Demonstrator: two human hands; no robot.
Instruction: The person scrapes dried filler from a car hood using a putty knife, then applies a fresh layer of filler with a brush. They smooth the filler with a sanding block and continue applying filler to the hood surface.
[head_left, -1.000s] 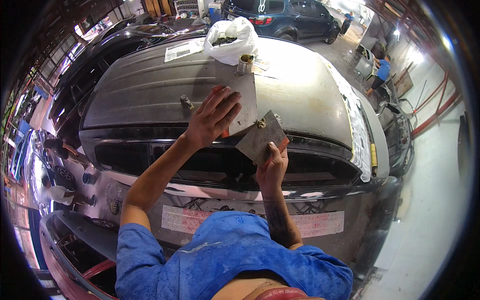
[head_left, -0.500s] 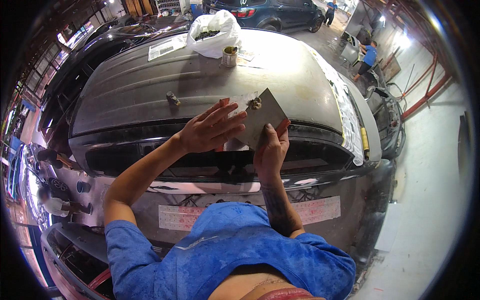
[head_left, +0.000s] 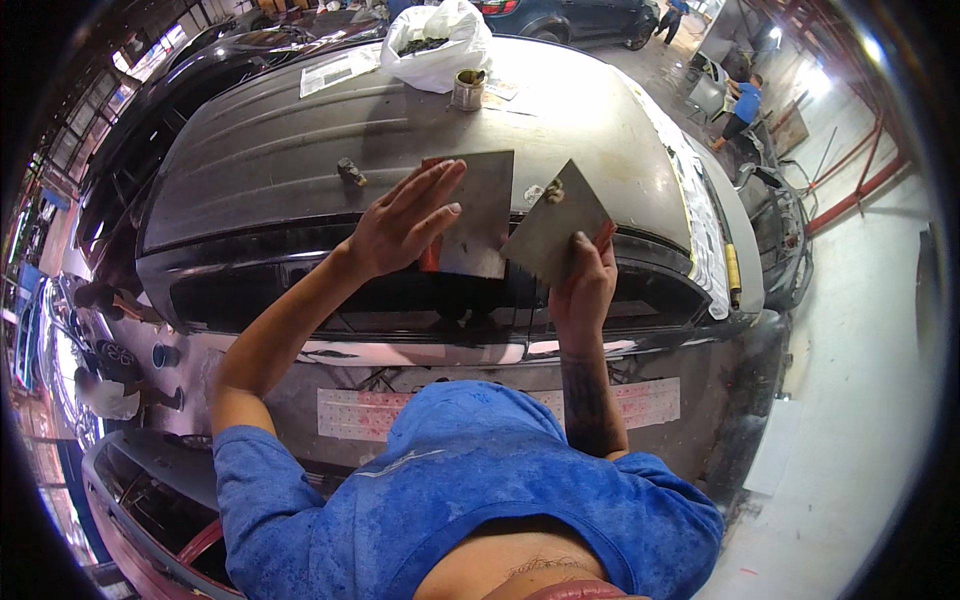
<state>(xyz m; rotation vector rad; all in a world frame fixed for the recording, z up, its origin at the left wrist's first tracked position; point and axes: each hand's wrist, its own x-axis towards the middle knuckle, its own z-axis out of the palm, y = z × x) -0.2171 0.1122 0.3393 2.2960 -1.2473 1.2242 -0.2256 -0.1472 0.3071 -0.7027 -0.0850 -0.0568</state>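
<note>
In my left hand (head_left: pixel 405 225) is a flat metal putty spreader (head_left: pixel 485 215) with a red grip along its left edge. The fingers lie long against that grip and partly hide it. My right hand (head_left: pixel 583 285) pinches a second metal putty spreader (head_left: pixel 555 225) by its red-edged corner, thumb on top. A small greyish lump of putty (head_left: pixel 554 190) sits near the far corner of this right plate. The two plates are held apart, side by side, above the near edge of a car roof (head_left: pixel 300 150).
On the roof stand an open can (head_left: pixel 468 90) and a white plastic bag (head_left: pixel 440 45) with dark contents. A small dark crumpled lump (head_left: pixel 350 172) lies left of my hands. Masking sheet (head_left: pixel 700 240) covers the right end. A co-worker (head_left: pixel 742 105) bends at a panel beyond.
The plates, overlapping before, have separated. My right hand moved right with its spreader, and my left hand shifted slightly left, turning its plate more face-on.
</note>
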